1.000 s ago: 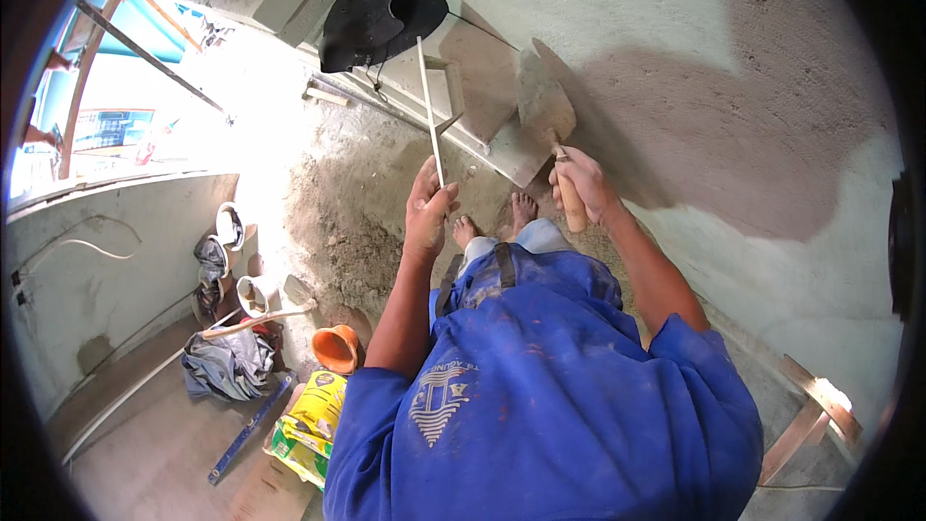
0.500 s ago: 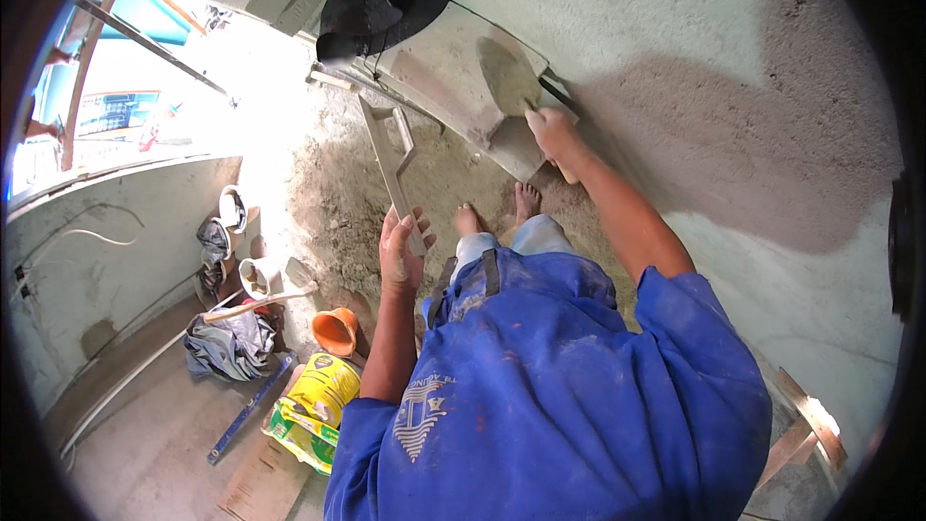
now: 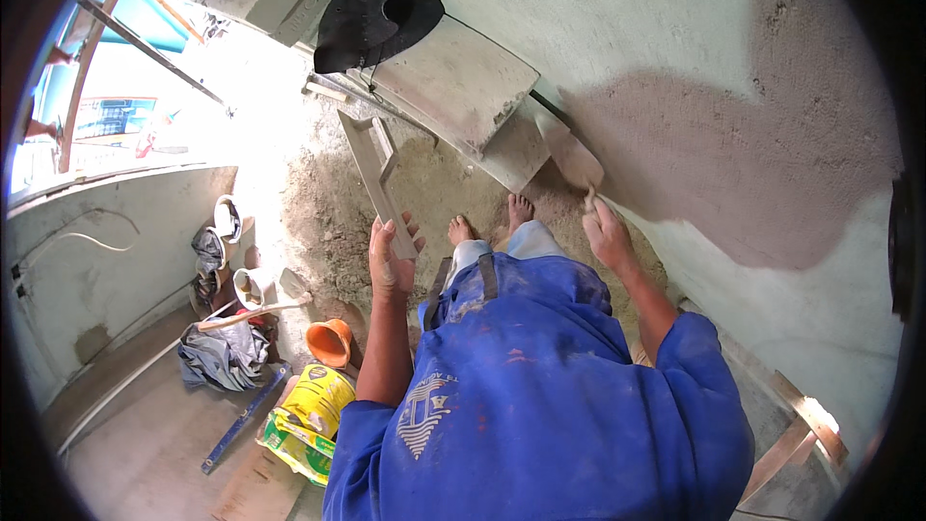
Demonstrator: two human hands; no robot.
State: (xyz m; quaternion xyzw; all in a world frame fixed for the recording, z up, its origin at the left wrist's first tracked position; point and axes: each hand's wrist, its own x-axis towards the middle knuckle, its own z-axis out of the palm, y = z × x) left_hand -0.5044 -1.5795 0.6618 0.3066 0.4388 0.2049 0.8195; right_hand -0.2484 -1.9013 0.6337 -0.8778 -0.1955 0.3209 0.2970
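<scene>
My left hand (image 3: 389,259) is closed around the near end of a long plastering float (image 3: 365,156), whose raised handle shows along its right side. The float hangs over the dusty floor, tilted away from me. In my right hand (image 3: 608,234) I grip a pointing trowel (image 3: 571,150) by its handle. Its blade is beside the end of a pale block (image 3: 463,77), close to the foot of the wall. I cannot tell whether the blade touches either one. A darker, damp-looking plaster patch (image 3: 694,154) covers part of the wall at right.
A black hat (image 3: 371,24) lies on the pale block. To the left are an orange bucket-like container (image 3: 329,342), a yellow-green bag (image 3: 316,400), a blue spirit level (image 3: 246,418), a crumpled grey cloth (image 3: 227,352) and pipe pieces (image 3: 253,287). My bare feet stand on the dusty floor.
My right hand and the trowel have come down and to the right, from over the block to beside its near end. The float in my left hand has shifted slightly left.
</scene>
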